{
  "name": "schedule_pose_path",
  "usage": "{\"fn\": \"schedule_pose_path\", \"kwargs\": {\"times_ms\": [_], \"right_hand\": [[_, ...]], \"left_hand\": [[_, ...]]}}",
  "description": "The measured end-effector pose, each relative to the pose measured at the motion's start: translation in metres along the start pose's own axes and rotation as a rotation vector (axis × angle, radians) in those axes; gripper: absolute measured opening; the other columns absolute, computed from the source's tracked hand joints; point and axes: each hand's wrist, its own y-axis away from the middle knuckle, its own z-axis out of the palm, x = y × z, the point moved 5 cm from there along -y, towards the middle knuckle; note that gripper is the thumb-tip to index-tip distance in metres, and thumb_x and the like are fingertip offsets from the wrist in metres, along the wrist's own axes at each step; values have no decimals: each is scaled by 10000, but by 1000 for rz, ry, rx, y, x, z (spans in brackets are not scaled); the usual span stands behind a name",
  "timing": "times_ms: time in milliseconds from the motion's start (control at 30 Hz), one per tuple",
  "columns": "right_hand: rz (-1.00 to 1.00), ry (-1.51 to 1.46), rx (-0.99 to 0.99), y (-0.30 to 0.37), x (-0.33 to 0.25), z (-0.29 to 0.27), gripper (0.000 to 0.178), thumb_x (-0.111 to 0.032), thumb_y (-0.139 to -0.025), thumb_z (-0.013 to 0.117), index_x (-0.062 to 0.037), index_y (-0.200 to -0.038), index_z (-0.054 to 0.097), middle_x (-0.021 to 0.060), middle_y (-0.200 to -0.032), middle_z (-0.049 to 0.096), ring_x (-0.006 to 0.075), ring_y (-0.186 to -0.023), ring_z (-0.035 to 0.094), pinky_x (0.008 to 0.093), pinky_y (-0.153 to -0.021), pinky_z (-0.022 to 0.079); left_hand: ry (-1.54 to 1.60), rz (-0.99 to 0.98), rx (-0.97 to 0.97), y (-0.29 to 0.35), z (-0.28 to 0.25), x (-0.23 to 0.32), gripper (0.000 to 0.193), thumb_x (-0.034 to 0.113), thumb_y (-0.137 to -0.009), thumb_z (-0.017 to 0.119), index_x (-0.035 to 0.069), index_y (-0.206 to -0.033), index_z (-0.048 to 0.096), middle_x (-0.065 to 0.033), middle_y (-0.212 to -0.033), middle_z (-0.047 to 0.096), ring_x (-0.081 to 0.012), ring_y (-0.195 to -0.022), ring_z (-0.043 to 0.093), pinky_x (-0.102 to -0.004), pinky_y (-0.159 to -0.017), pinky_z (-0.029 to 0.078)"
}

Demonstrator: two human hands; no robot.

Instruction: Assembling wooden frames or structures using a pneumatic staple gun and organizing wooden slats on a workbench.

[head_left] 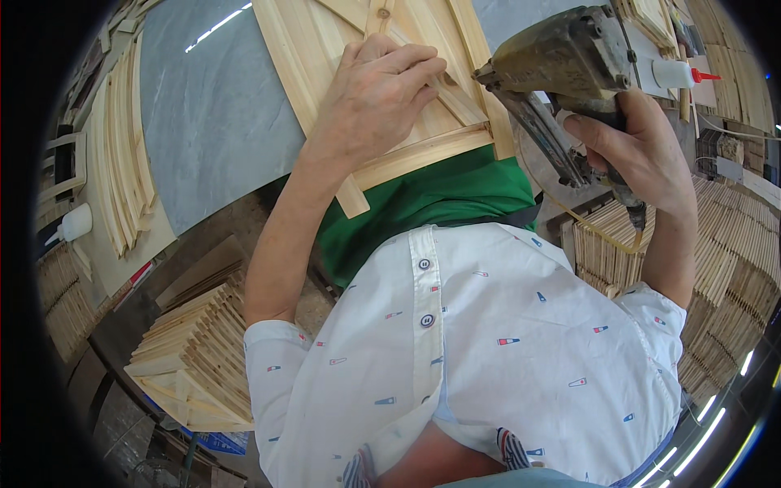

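Observation:
My right hand [639,146] grips the handle of a worn pneumatic nail gun [561,61], its nose pointing left over the right side of a wooden panel [317,61]. My left hand [378,93] lies on the panel with its fingers bent and closed over a wooden strip [381,15] in its middle. The fingertips are partly hidden. A diagonal slat [462,99] runs from beside my left hand to the panel's near right corner. A crosspiece [423,154] spans the near end, between two long side rails. That end overhangs the green cloth [439,191] at my waist.
A grey tabletop [215,114] carries the panel. Loose wooden strips [118,154] lie at the left, near a white bottle [75,222]. Stacked wooden frames stand at lower left [195,358] and right [724,244]. A red-tipped glue bottle [674,74] is at far right. A yellow air hose [598,232] hangs from the nail gun.

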Motion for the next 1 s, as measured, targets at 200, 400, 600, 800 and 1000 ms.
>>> {"fn": "schedule_pose_path", "kwargs": {"times_ms": [200,400,600,800,1000], "right_hand": [[8,58,-10,4,8,4,249,-185,-871,698,34,-933,598,14,-673,574,64,-544,525,228,-477,412],[-46,151,-58,5,4,11,232,-168,-874,683,28,-968,602,15,-683,570,73,-550,517,237,-488,415],[-200,157,-9,6,-4,17,218,-146,-870,674,33,-964,594,30,-660,552,93,-543,511,267,-488,410],[-34,38,-41,-6,-13,8,228,-166,-877,663,29,-960,579,45,-631,539,102,-525,501,291,-484,402],[-144,85,-64,-55,-36,12,255,-219,-899,638,23,-933,565,39,-613,533,100,-510,491,287,-479,395]], "left_hand": [[34,18,51,0,-1,1,228,73,-787,709,61,-1014,697,-14,-1075,683,-231,-905,594,-342,-858,448],[36,61,107,0,-3,-3,131,39,-752,674,30,-880,697,-34,-962,678,-230,-885,603,-356,-801,464],[15,57,74,0,-8,-1,187,-22,-759,666,23,-937,698,-55,-998,687,-247,-918,623,-359,-829,472],[-57,33,104,14,-6,12,203,23,-773,569,6,-941,681,-55,-1037,641,-235,-999,576,-381,-923,433],[-89,-25,111,15,-2,14,230,29,-784,555,1,-977,676,-54,-1052,621,-245,-1041,551,-388,-974,406]]}}
